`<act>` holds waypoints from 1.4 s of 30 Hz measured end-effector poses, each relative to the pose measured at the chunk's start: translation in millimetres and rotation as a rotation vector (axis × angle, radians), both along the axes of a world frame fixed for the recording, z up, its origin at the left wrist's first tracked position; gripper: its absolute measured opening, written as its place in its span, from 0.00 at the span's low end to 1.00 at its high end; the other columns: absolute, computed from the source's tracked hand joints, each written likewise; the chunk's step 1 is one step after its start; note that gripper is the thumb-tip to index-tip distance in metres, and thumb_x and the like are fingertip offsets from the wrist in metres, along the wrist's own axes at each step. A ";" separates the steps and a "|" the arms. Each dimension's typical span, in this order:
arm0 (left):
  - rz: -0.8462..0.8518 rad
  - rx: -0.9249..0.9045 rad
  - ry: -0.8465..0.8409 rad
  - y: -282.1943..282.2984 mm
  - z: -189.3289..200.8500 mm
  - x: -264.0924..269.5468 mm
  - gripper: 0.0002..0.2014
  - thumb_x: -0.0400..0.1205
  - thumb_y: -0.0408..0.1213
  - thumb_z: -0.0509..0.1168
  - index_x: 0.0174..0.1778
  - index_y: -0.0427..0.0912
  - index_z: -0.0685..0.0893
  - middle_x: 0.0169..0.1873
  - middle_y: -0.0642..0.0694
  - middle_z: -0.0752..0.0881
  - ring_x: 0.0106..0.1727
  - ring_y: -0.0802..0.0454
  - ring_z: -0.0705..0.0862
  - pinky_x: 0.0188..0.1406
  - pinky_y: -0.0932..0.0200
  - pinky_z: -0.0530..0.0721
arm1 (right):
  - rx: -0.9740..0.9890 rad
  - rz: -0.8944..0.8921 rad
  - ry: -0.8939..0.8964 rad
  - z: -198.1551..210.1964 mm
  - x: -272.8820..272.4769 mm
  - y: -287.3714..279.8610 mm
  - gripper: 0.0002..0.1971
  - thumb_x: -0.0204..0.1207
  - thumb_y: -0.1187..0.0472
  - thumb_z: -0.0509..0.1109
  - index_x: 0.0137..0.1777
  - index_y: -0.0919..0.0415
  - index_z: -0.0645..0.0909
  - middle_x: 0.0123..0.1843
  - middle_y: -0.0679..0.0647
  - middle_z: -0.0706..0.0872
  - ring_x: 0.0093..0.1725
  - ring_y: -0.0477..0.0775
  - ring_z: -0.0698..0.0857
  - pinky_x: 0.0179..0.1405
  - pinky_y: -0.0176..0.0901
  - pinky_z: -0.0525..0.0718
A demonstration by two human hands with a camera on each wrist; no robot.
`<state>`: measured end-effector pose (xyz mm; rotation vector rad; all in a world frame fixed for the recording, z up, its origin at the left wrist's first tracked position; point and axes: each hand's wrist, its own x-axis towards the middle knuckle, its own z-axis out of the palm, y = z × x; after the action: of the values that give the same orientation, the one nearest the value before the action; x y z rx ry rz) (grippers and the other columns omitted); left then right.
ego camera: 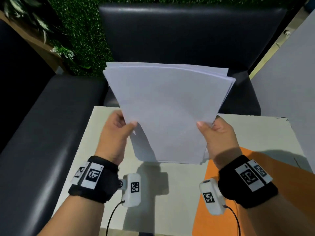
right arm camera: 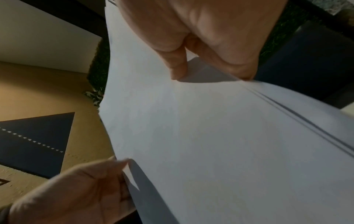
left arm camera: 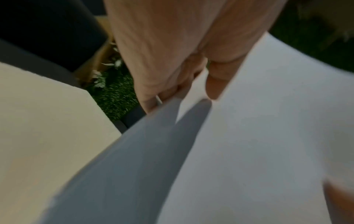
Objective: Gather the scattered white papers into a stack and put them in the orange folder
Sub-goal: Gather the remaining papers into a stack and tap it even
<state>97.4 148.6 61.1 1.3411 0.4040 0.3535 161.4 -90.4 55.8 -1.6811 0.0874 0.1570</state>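
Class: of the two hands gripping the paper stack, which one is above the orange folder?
The right hand; the flat orange folder lies beneath its wrist, unlike the left hand.

An orange folder [ego camera: 272,169] lies apparently flat on the white table [ego camera: 170,193].

Cream counter [ego camera: 95,150] in front. Black padded chair [ego camera: 187,36] behind it, black bench seat [ego camera: 51,116] to the left. Green artificial hedge wall [ego camera: 81,31] beyond; wooden planter ledge [ego camera: 34,40] with leaves, upper left.
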 end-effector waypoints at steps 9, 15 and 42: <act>0.081 -0.056 0.001 -17.1 -28.2 -5.5 0.20 0.84 0.15 0.59 0.58 0.45 0.85 0.54 0.51 0.92 0.57 0.55 0.89 0.55 0.66 0.85 | -0.064 0.149 -0.014 -3.3 4.1 -0.2 0.06 0.83 0.59 0.66 0.52 0.48 0.84 0.50 0.44 0.92 0.56 0.53 0.89 0.62 0.55 0.85; 0.057 -0.041 0.006 -18.0 -26.8 0.5 0.20 0.70 0.22 0.63 0.54 0.46 0.86 0.47 0.50 0.91 0.50 0.54 0.87 0.51 0.63 0.86 | -0.009 0.171 0.020 -7.0 7.3 1.7 0.15 0.83 0.68 0.64 0.58 0.44 0.80 0.53 0.42 0.91 0.57 0.47 0.88 0.55 0.44 0.83; 0.182 -0.169 0.080 -16.4 -33.2 7.4 0.16 0.63 0.25 0.62 0.46 0.39 0.84 0.43 0.45 0.87 0.48 0.48 0.84 0.57 0.53 0.79 | 0.191 0.132 0.088 -28.5 2.6 13.9 0.28 0.73 0.77 0.59 0.64 0.45 0.77 0.54 0.44 0.88 0.55 0.44 0.85 0.52 0.34 0.83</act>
<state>104.9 132.2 27.9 1.1584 0.6125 0.4083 164.0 -76.5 27.3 -1.4888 0.0262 0.3294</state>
